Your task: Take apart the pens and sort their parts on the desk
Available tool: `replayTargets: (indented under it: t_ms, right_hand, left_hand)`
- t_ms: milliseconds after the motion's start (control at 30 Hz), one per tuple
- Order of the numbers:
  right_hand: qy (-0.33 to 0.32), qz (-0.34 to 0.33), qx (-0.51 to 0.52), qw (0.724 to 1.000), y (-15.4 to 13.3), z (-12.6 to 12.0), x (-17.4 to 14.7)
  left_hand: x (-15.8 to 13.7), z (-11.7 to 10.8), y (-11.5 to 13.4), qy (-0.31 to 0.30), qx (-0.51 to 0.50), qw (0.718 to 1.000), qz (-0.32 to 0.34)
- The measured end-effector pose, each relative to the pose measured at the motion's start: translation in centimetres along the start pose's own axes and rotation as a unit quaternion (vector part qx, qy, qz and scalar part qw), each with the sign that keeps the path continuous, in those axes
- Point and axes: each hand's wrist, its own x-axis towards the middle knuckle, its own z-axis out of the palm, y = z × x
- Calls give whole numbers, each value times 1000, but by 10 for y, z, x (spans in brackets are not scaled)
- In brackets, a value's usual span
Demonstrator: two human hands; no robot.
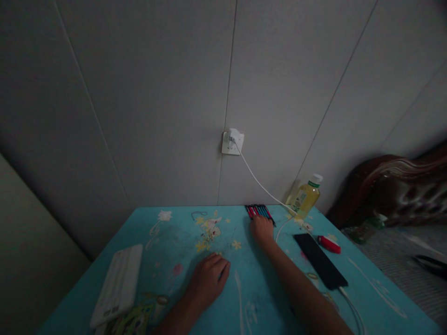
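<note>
A row of pens (pixel 262 210), red, blue and dark, lies side by side at the table's back edge. My right hand (pixel 262 228) is at their near ends, fingers bent and pressed together over them. Whether a pen is between the fingertips is hidden. My left hand (pixel 210 274) rests palm down on the blue patterned tablecloth (pixel 167 253), nearer to me. Its fingers are loosely bent, with the thumb a little apart, and nothing shows in it.
A white charger (pixel 234 136) in the wall socket trails a cable (pixel 260 180) across the table. To the right are a bottle of yellow drink (pixel 304 200), a black phone (pixel 320 260) and a red object (pixel 328 244). At left lies a white power bank (pixel 118 284). A bed headboard (pixel 391 186) stands beyond.
</note>
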Motion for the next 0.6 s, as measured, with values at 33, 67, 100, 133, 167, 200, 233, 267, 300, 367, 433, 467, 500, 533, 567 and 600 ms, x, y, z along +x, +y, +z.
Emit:
replayTargets:
  t_ms: [33,67,100,133,167,200,233,267,300,367,433,467,500,533,567,600]
  right_hand:
    - [3,-1,1,1000,1,0,0]
    - [7,-4,3,1000,2,1,0]
    - [13,-8,5,1000,2,1,-1]
    - [20,-13,8,1000,2,0,-1]
    - [27,-20,10,999,2,0,-1]
    - [35,-27,13,999,2,0,-1]
    - [42,-34,16,998,2,-1,-1]
    - [48,-39,18,998,2,-1,0]
    - [52,-44,20,997,2,-1,1]
    - [54,-51,23,997,2,-1,5]
    - [51,-56,24,997,3,-1,10]
    - [49,-56,25,997,3,-1,13]
    - [47,-56,25,997,3,-1,16]
    - [46,-53,24,997,3,0,19]
    - [46,-48,23,997,4,0,22]
    - [46,-42,23,998,4,1,24]
  left_hand:
    - [0,1,-1,3,-1,1000,1]
    - [-1,2,-1,5,-3,1000,3]
    - [-1,3,-2,6,-4,1000,3]
    - [-1,4,-2,6,-4,1000,4]
    - [-1,4,-2,5,-4,1000,5]
    - [-1,5,-3,5,-3,1000,6]
    - [-1,4,-2,4,-3,1000,7]
    - [-1,4,-2,5,-3,1000,8]
    - [0,3,-2,7,-3,1000,10]
    - [1,1,0,11,-6,1000,12]
    - [1,-1,1,15,-6,1000,15]
    - [1,-2,1,15,-5,1000,16]
    - [1,-2,1,13,-2,1000,17]
    - [1,-2,1,11,0,1000,18]
    - [0,-3,1,10,2,1000,18]
    - [0,-3,1,9,1,1000,19]
